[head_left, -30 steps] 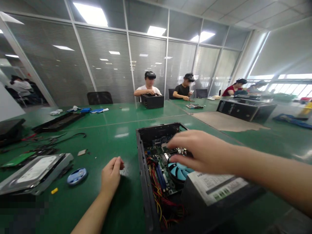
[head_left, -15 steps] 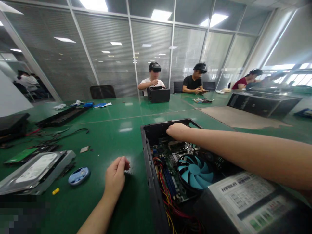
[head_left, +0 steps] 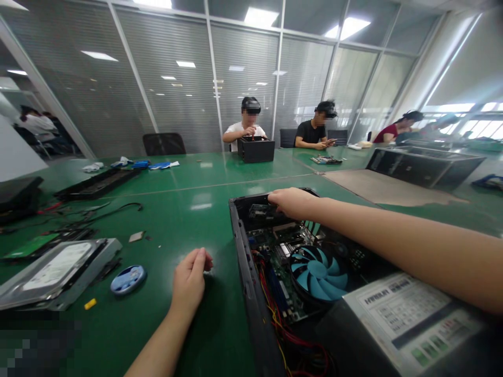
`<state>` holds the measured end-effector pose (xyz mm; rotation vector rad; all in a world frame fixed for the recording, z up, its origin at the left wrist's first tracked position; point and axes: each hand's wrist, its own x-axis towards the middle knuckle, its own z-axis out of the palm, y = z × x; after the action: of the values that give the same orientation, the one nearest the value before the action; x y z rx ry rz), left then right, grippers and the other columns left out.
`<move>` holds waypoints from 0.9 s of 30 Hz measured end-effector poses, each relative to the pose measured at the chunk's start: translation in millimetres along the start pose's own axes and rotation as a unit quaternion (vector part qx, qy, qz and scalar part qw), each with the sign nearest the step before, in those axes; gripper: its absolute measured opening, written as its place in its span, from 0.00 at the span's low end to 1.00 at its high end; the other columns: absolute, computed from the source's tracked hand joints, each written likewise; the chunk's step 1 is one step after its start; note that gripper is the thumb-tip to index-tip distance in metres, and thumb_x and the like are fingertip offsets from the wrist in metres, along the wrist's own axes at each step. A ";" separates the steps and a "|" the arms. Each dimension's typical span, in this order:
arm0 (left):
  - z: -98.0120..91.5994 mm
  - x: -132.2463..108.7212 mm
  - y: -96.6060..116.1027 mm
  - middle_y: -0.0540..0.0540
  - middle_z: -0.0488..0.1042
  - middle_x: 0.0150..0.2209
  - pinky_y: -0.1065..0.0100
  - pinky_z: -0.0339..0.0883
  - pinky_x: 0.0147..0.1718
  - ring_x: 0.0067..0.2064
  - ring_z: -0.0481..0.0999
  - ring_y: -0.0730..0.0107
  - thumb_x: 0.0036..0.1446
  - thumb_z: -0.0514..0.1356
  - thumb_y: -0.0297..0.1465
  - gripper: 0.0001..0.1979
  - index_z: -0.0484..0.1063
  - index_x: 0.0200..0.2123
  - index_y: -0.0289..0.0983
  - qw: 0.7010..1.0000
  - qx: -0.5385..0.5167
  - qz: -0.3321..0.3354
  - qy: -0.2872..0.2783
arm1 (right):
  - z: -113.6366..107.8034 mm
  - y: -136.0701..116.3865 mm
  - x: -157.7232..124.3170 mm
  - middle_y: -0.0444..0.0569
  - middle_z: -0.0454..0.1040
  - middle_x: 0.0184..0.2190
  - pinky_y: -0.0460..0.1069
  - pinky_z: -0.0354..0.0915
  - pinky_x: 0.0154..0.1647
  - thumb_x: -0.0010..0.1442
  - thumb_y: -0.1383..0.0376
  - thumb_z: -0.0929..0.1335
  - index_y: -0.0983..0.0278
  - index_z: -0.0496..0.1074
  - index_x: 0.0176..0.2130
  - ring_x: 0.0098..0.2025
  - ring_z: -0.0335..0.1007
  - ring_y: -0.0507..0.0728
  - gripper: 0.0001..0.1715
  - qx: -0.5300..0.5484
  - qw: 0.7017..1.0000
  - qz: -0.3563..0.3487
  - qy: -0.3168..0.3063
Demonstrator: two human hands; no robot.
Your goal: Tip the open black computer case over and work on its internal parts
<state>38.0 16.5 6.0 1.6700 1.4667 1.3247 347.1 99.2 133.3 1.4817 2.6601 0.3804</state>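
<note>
An open black computer case (head_left: 251, 293) lies on the green table, its inside facing up. My right hand (head_left: 293, 202) reaches across it to the far wall, fingers curled in; what they hold, if anything, is hidden. Below that arm are the blue-bladed cooling fan (head_left: 319, 273), the motherboard (head_left: 283, 233) and a labelled power supply (head_left: 412, 314). Red and yellow cables (head_left: 271, 309) run along the case's left side. My left hand (head_left: 191, 277) rests on the table left of the case, its fingers closed; whether something small is in them I cannot make out.
At left lie a hard drive (head_left: 58, 272), a round blue object (head_left: 128, 280), a small yellow piece (head_left: 90, 303), loose cables (head_left: 118, 209) and a long black panel (head_left: 98, 184). Another case (head_left: 424, 165) stands at right by a brown sheet (head_left: 377, 193). Several people sit across the table.
My right hand has risen slightly at the case's far wall, and a dark fitting beside it now shows. My left hand stays closed on the table. The view has shifted a little.
</note>
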 end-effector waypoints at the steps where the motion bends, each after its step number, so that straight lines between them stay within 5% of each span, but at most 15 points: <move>1: 0.3 0.0 0.1 0.49 0.72 0.24 0.67 0.67 0.32 0.29 0.73 0.67 0.63 0.51 0.44 0.20 0.70 0.26 0.38 1.000 -0.001 0.000 -0.003 | -2.5 2.6 -1.4 0.53 0.76 0.43 0.49 0.63 0.37 0.58 0.68 0.69 0.64 0.72 0.43 0.42 0.74 0.61 0.11 0.019 1.000 -0.006 0.009; 6: 1.2 -0.3 3.1 0.50 0.72 0.23 0.68 0.66 0.30 0.28 0.72 0.67 0.62 0.51 0.43 0.20 0.70 0.25 0.38 1.000 -0.002 0.002 -0.010 | -5.6 9.5 -5.0 0.47 0.75 0.36 0.48 0.59 0.36 0.60 0.65 0.69 0.62 0.71 0.40 0.39 0.70 0.57 0.05 0.094 0.995 -0.027 0.003; 15: 1.5 0.7 1.3 0.50 0.72 0.24 0.68 0.64 0.31 0.29 0.72 0.67 0.64 0.50 0.43 0.20 0.70 0.26 0.38 1.000 0.011 -0.003 -0.019 | 2.7 -0.9 2.2 0.58 0.76 0.45 0.51 0.67 0.39 0.60 0.73 0.65 0.66 0.71 0.48 0.42 0.76 0.62 0.16 -0.064 0.997 -0.029 -0.040; 27: 0.5 -1.1 2.8 0.50 0.72 0.24 0.69 0.64 0.31 0.30 0.72 0.67 0.64 0.49 0.42 0.20 0.70 0.27 0.38 1.000 0.011 0.008 -0.020 | 6.7 -25.0 12.3 0.65 0.78 0.43 0.54 0.70 0.46 0.60 0.74 0.66 0.71 0.77 0.43 0.47 0.76 0.64 0.13 -0.054 0.992 -0.009 -0.116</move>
<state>39.7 14.9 7.9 1.7154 1.4520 1.2805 321.2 98.2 121.3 1.3788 2.4306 0.3236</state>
